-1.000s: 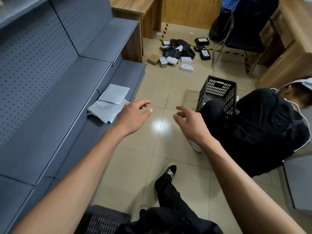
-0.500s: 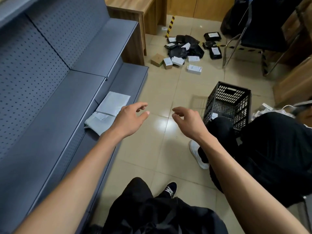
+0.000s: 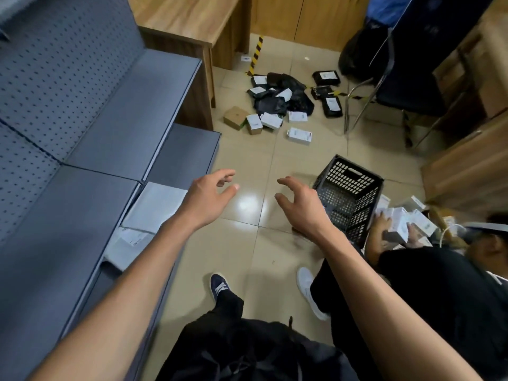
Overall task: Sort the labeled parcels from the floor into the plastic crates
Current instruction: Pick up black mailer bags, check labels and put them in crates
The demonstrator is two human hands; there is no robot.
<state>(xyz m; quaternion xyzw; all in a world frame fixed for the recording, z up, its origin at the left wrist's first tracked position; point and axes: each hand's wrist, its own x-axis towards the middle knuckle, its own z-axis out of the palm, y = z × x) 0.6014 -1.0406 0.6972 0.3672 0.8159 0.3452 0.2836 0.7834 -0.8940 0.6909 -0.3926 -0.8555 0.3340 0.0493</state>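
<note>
A heap of labeled parcels (image 3: 280, 105) lies on the tiled floor ahead: black bags, small white boxes and a brown carton (image 3: 235, 116). One white box (image 3: 299, 135) lies apart, nearest to me. A black plastic crate (image 3: 347, 193) stands on the floor at the right, just beyond my right hand (image 3: 301, 204). My left hand (image 3: 209, 196) and my right hand both reach forward over the floor, fingers loosely curled, holding nothing. The heap is well beyond both hands.
Grey metal shelving (image 3: 82, 149) runs along the left, with grey mailers (image 3: 154, 207) on its lowest shelf. Another person (image 3: 439, 284) crouches at the right, handling white boxes (image 3: 404, 221). A chair (image 3: 384, 92) and wooden desks (image 3: 192, 20) stand behind the heap.
I have moved forward and the view has tilted; the heap and crate are closer. Both hands stay stretched out and empty. The crouching person's hands with white boxes have come into view.
</note>
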